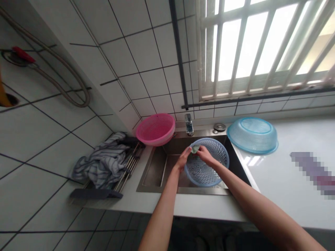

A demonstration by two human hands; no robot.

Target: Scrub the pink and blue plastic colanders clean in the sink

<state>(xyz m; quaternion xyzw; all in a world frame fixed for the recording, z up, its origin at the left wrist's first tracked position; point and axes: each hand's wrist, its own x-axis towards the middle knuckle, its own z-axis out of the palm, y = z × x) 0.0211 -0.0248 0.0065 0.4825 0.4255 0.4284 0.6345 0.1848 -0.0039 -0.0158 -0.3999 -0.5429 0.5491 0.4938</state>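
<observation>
Both of my hands meet above a light blue perforated colander (206,179) that sits in the sink. Between my fingers is a small pale green piece (195,149), too small to name for certain. My left hand (184,158) pinches it from the left side. My right hand (205,154) has its fingers closed on the right side of the same piece. The holes of the colander show through its sides and floor, and part of its rim is hidden by my hands and forearm.
A steel sink (154,174) surrounds the colander, with a faucet (188,124) behind. A pink basket (157,129) stands at the back left, an upturned blue basket (252,136) on the right counter. A drain strainer (220,127) and a striped cloth on a rack (104,162) are nearby.
</observation>
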